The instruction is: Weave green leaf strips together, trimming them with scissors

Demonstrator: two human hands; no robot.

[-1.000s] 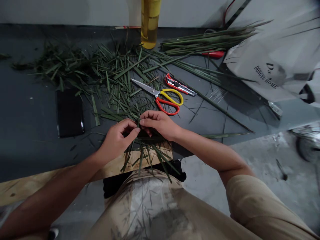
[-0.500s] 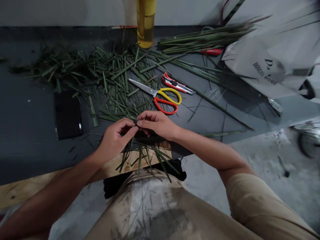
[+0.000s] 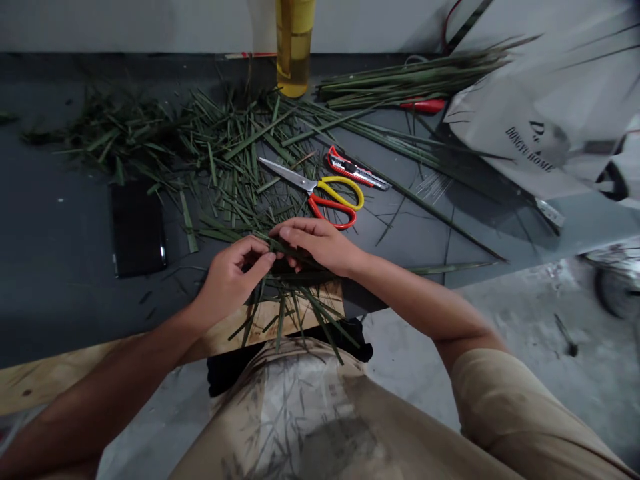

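Observation:
Close to the table's front edge, my left hand [image 3: 234, 270] pinches a narrow green leaf strip [image 3: 286, 252] between thumb and fingers. My right hand [image 3: 320, 245] is beside it, its fingers bent over the same strip, with the fingertips partly hidden. Under both hands, several cut leaf strips [image 3: 320, 313] hang over the wooden edge toward my lap. Just beyond my right hand lie scissors [image 3: 320, 190] with one yellow and one red handle, blades apart. A red utility knife [image 3: 355, 168] rests behind them.
A heap of leaf cuttings [image 3: 220, 140] spreads over the grey table [image 3: 60, 267]. A black phone [image 3: 137, 230] lies at left. At the back stand a yellow bottle [image 3: 294, 60] and a bundle of long leaves [image 3: 410, 80]. A white bag [image 3: 520, 133] is at right.
My right fingers have shifted slightly up and loosened from the tight pinch beside the left fingertips. More of the leaf strip now shows between the hands. The left hand stays nearly still.

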